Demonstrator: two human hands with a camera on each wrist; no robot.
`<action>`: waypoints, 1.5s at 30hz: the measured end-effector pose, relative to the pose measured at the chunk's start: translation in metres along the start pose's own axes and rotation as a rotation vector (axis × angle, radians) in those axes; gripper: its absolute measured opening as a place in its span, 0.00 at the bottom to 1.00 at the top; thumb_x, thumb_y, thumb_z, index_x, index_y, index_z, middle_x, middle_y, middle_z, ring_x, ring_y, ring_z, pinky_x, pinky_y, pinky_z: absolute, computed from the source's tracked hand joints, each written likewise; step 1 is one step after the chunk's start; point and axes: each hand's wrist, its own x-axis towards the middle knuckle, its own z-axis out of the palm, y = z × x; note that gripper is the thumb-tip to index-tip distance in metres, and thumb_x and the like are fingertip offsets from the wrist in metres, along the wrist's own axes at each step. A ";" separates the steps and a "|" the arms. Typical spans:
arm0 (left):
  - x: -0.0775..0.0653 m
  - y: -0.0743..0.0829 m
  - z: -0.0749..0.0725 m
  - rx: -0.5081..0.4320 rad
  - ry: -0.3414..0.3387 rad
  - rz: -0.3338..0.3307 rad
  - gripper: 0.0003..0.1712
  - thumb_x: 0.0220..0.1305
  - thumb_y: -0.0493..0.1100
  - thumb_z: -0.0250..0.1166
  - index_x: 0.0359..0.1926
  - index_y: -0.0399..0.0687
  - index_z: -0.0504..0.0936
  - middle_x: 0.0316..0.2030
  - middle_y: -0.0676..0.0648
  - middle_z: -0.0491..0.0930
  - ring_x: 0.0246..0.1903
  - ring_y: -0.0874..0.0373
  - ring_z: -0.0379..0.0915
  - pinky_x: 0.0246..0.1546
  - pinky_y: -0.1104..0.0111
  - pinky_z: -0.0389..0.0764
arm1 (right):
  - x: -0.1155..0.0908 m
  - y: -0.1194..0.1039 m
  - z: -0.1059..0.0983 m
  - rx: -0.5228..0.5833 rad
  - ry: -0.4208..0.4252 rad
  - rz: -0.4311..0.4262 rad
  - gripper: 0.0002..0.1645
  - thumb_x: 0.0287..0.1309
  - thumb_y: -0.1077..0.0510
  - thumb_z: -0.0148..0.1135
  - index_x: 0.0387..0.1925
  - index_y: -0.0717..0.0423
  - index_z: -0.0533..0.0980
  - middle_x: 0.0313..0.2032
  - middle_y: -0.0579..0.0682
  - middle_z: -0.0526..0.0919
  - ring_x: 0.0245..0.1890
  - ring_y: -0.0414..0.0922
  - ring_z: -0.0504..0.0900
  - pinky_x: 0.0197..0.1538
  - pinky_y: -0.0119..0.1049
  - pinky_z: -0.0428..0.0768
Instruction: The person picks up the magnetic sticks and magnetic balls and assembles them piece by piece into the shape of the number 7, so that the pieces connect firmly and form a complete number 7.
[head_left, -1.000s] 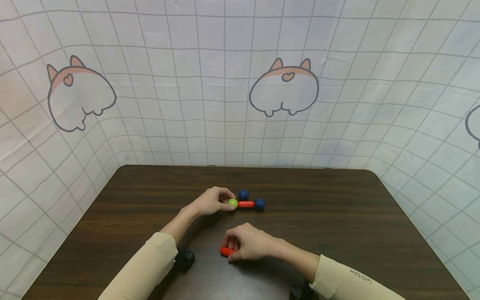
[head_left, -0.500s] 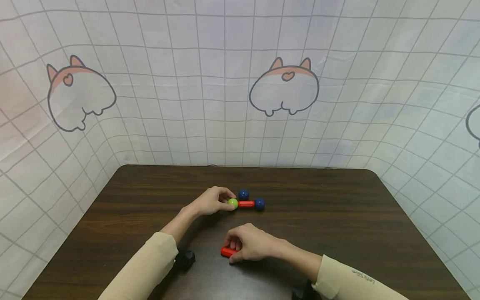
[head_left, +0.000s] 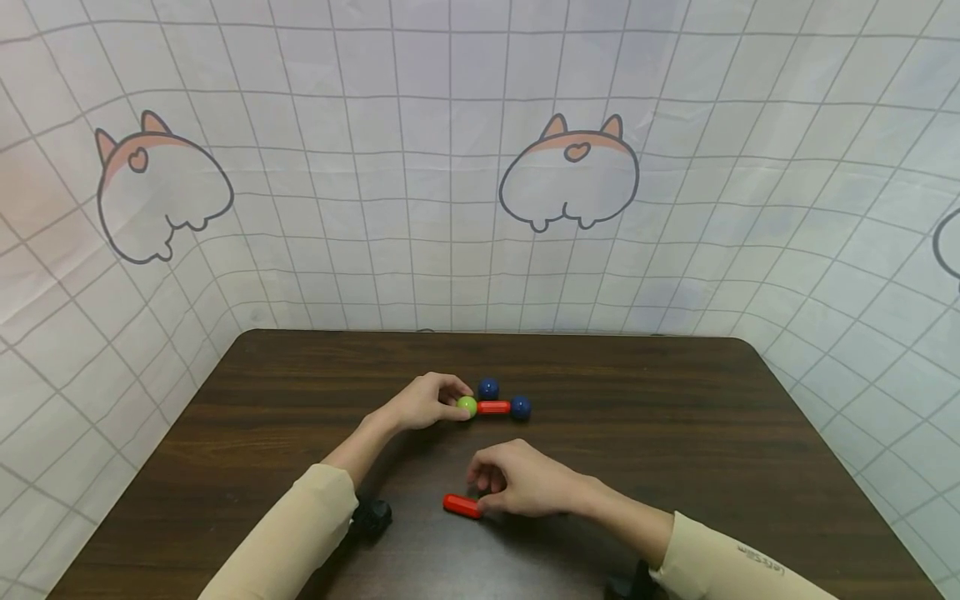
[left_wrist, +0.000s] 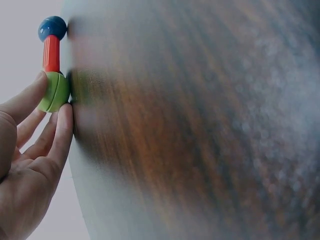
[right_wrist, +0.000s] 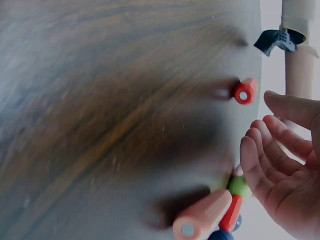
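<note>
My left hand (head_left: 423, 402) pinches a green ball (left_wrist: 55, 92) between thumb and fingertips at the table's far middle. A red magnetic rod (head_left: 493, 407) runs rightward from that ball to a blue ball (head_left: 521, 407). A second blue ball (head_left: 488, 388) sits just behind the rod. Nearer the front, another red rod (head_left: 462, 506) lies on the table. My right hand (head_left: 532, 482) is beside its right end, fingers loosely bent; the right wrist view shows a gap between thumb and rod. That view also has a pinkish rod (right_wrist: 202, 217) with a metal end, hidden in the head view.
The dark wooden table (head_left: 637, 392) has rounded far corners. A white gridded curtain (head_left: 420, 167) with cartoon drawings surrounds its back and sides. Black wrist devices (head_left: 371, 518) hang below the sleeves.
My right hand has let go of the front red rod and moved slightly right and away from it. The left hand has stayed on the green ball.
</note>
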 end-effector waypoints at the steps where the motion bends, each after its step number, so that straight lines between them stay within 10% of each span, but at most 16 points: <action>1: 0.000 0.000 0.000 0.000 0.001 -0.001 0.17 0.66 0.43 0.73 0.53 0.44 0.85 0.43 0.51 0.83 0.42 0.57 0.77 0.46 0.62 0.78 | -0.002 0.000 -0.002 -0.002 0.006 -0.002 0.12 0.58 0.63 0.76 0.42 0.55 0.82 0.32 0.42 0.81 0.32 0.34 0.78 0.38 0.28 0.78; 45: 0.000 0.001 0.000 -0.004 0.008 -0.017 0.16 0.65 0.43 0.74 0.52 0.45 0.85 0.42 0.52 0.82 0.42 0.58 0.76 0.46 0.63 0.78 | -0.046 0.046 -0.033 0.014 0.059 0.228 0.21 0.61 0.54 0.75 0.50 0.60 0.78 0.32 0.43 0.78 0.28 0.39 0.76 0.32 0.32 0.76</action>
